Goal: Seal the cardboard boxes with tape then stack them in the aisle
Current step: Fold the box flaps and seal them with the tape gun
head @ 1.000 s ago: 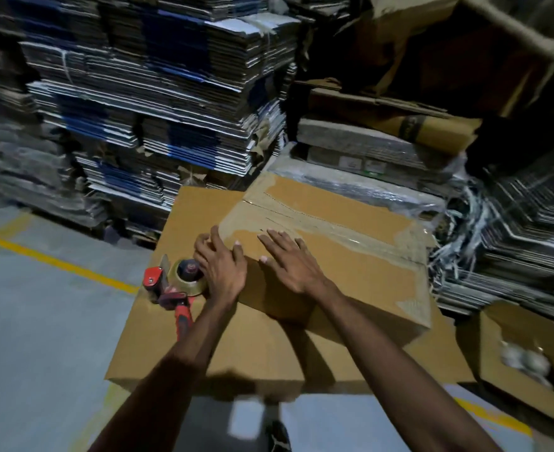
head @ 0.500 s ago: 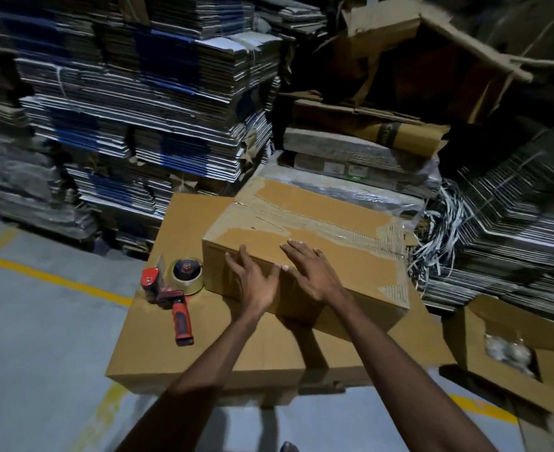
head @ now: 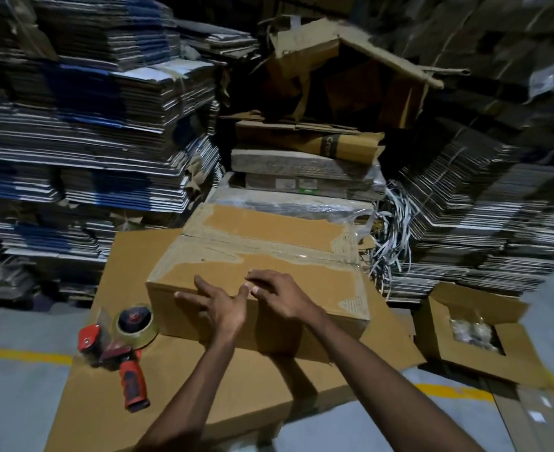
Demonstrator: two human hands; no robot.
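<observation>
A brown cardboard box (head: 262,275), its top seam taped, sits on a larger flat carton (head: 184,399). Both hands, left (head: 218,305) and right (head: 277,295), now lie open together at its near edge, having slid rightward; the red-handled tape dispenser (head: 119,344) rests alone, so sealing seems finished.

Dim warehouse light, seemingly from above and behind the camera. Cardboard box (head: 256,278) top is the brightest area, with glare on its tape. Arms cast soft shadows on the lower carton (head: 132,402). Background stacks (head: 83,132) dark. Edges smeared, wide-angle bend, right side blurred.
</observation>
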